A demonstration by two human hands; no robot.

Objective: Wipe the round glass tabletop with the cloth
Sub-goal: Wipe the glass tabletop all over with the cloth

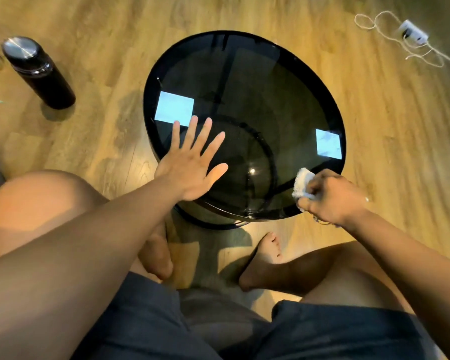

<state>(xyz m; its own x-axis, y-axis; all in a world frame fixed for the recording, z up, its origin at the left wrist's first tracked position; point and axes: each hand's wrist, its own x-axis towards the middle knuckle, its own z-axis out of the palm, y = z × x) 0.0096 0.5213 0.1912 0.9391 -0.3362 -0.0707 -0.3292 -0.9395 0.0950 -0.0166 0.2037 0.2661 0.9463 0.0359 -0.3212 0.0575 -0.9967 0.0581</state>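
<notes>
Dark flask (38, 72) stands on the wood floor well to the left of the counter (244, 74), which is a round dark-glass top with a black rim. Left hand (192, 162) lies flat on the near-left part of the glass, fingers spread wide, gripping nothing; looks like it is steadying the counter. Two pale rectangles on the glass, one just beyond the left hand's fingertips and one near the right rim, read as reflections rather than things lying there. Right hand (333, 196) is at the near-right rim of the counter, fingers curled tight around a bunched white cloth (303, 184), with the cloth pressed at or just above the glass edge; contact not certain. White charger with a tangled cable (411, 35) lies on the floor far right of the counter, well apart. Progress: no wipe streaks or wet patches visible, faint specks show near the glass centre, so cannot tell how much has been cleaned. Judged early: cloth sits at the near-right edge, and the centre, far side and the patch under the left hand are likely left to do.
</notes>
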